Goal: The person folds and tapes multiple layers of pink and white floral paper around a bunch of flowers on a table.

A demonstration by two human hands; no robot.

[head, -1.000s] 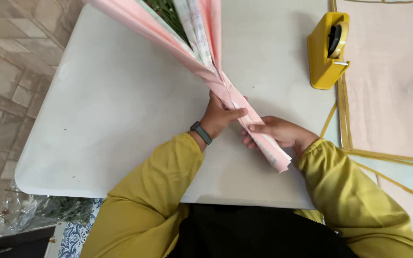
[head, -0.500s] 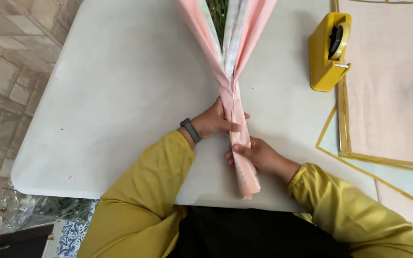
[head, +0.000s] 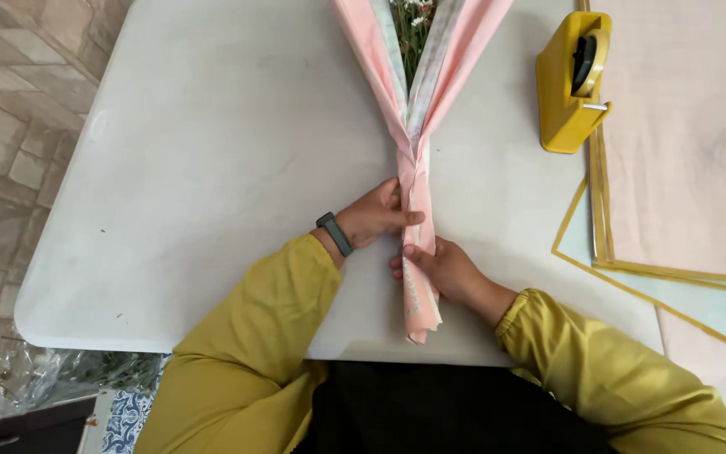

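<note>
Pink wrapping paper [head: 418, 126] lies lengthwise down the middle of the frame on our white worktop [head: 212, 168], fanning open toward the top edge, where a few small flowers [head: 409, 17] show between its folds. We have gathered it into a narrow neck at the centre. Our left hand [head: 376, 217] grips that neck from the left, thumb laid across the paper, seemingly to keep the folds pinched together. Just below it, our right hand [head: 443, 269] closes round the flattened tail from the right, which appears to hold the lower end straight; that tail reaches the near edge of the worktop. Both hands are clamped on the paper, close together, one above the other. A yellow tape dispenser [head: 573, 80] stands at upper right within reach, beside stacked pink sheets [head: 682, 168] with gold borders.
</note>
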